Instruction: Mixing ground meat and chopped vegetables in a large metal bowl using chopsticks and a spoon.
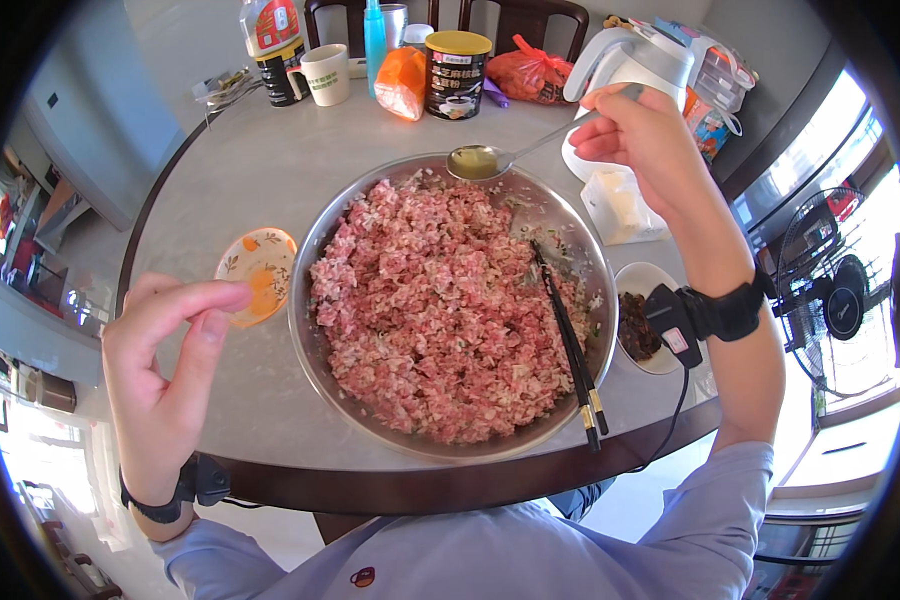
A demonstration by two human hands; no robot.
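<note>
My right hand [630,135] grips the handle of a metal spoon [474,162], whose bowl holds yellowish liquid over the far rim of a large steel bowl [300,315]. Raw minced meat [442,315] mixed with pale bits fills most of that bowl. A pair of black chopsticks [566,334] leans in it at the right, gold-banded ends over the near rim. My left hand [172,352] is raised at the left, thumb and forefinger apart, holding nothing. Just beyond its fingertips in the view is a small patterned bowl [232,262] with a yellow egg yolk [264,289].
A white dish [645,276] with dark pieces and an open white packet [619,210] stand right of the steel bowl. Along the far side are a mug [326,75], a black can [456,79], an orange packet [401,82], a red bag [529,71] and a white jug [645,60].
</note>
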